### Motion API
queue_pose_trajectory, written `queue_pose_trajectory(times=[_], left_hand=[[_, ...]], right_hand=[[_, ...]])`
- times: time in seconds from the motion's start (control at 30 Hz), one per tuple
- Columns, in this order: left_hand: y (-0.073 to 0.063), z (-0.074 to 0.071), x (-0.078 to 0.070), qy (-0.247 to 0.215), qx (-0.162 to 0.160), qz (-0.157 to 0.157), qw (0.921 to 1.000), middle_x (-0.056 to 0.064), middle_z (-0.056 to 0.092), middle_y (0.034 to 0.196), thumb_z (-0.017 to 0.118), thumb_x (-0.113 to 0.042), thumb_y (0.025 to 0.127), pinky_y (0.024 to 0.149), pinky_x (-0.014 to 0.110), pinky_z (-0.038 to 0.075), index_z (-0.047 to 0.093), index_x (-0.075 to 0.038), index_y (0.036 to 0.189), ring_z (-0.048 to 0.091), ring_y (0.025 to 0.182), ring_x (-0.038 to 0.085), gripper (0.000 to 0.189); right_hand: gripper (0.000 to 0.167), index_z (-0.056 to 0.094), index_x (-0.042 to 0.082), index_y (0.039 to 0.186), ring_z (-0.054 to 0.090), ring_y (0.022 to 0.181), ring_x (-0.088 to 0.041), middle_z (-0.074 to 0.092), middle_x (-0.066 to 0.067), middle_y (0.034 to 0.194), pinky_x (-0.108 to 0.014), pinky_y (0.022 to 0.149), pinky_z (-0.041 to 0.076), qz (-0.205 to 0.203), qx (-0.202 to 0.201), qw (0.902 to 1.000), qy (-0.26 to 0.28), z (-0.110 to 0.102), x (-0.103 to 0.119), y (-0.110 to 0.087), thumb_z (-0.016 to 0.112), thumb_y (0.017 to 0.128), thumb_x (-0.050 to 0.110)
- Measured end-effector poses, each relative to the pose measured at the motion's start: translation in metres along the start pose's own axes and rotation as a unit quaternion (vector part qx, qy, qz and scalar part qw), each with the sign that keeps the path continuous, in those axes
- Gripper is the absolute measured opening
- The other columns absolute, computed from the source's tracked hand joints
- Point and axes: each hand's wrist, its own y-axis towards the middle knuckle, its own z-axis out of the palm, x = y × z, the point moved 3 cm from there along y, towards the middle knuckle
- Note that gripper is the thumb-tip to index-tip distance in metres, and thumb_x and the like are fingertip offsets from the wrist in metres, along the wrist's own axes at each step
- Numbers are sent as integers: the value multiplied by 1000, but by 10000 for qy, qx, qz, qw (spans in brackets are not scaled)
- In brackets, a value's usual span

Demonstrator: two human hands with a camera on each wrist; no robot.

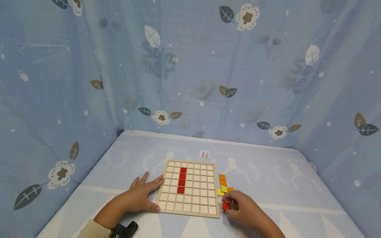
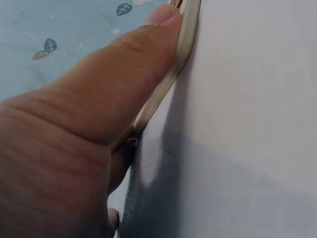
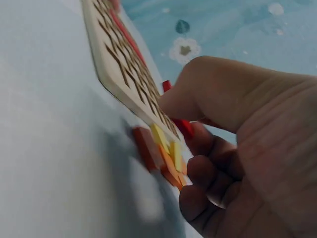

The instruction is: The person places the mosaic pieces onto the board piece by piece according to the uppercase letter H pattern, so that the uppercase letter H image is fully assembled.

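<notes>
A wooden grid board (image 1: 188, 207) lies on the table, with several red square tiles (image 1: 181, 182) in one column of its cells. My left hand (image 1: 141, 195) is spread at the board's left side, its thumb and fingertips touching the frame. In the left wrist view the thumb (image 2: 143, 54) lies along the board's edge (image 2: 185, 44). By the lower right corner, my right hand (image 1: 242, 206) pinches a red square tile (image 1: 226, 206) between thumb and fingers. The same red tile (image 3: 184, 128) shows partly behind the thumb in the right wrist view.
Orange tiles (image 1: 222, 180) and yellow tiles (image 1: 224, 189) lie loose right of the board, close to my right hand. A small printed card (image 1: 204, 154) lies behind the board. Patterned blue cloth (image 1: 190, 82) hangs around the table's back and sides.
</notes>
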Motion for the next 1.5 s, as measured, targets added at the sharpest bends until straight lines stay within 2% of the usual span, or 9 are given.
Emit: queue_pose_trajectory(times=[0.27, 0.43, 0.63, 0.9, 1.17, 1.5], left_hand=[[1, 0, -1, -17, -2, -10, 10000, -6, 29, 172, 92, -56, 67, 122, 71, -11, 38, -27, 164, -7, 160, 50, 114], [0, -1, -1, -26, 29, -66, 10000, -7, 29, 173, 92, -55, 66, 122, 71, -11, 38, -27, 164, -7, 160, 50, 115], [-3, -1, 0, -44, 14, -123, 9999, -7, 29, 172, 93, -55, 65, 122, 71, -11, 38, -27, 164, -7, 160, 50, 116], [-3, -1, -1, -78, 7, -104, 9999, -7, 31, 172, 92, -55, 66, 122, 72, -10, 41, -27, 163, -6, 160, 51, 113], [-2, -2, 0, -48, 64, -115, 9999, -8, 31, 172, 92, -56, 67, 122, 72, -10, 40, -29, 163, -6, 160, 50, 113], [-2, -3, -1, -74, 84, -50, 9999, -7, 31, 172, 90, -57, 68, 121, 72, -10, 40, -27, 163, -7, 160, 51, 112]], right_hand=[[27, 71, 21, 106, 55, 85, -12, 61, 7, 96, -23, 69, 48, -481, 119, 9986, 168, 13, 24, 20, 77, 84, 8], [31, 71, 22, 109, 57, 87, -12, 61, 9, 98, -24, 72, 50, -572, 184, 9982, 57, 21, 36, 38, 74, 83, 7], [24, 70, 23, 108, 56, 87, -11, 60, 10, 96, -24, 75, 50, -751, 302, 9967, 34, 34, 52, 61, 79, 87, 13], [23, 69, 23, 103, 55, 83, -8, 60, 9, 91, -23, 74, 50, -924, 373, 9950, 94, 52, 73, 84, 82, 87, 13], [26, 69, 27, 101, 56, 85, -7, 61, 10, 93, -23, 76, 49, -737, 553, 9957, 61, 70, 87, 96, 79, 85, 10], [24, 70, 27, 101, 55, 82, -8, 59, 9, 93, -24, 74, 49, -528, 463, 9975, 97, 81, 86, 101, 78, 87, 11]])
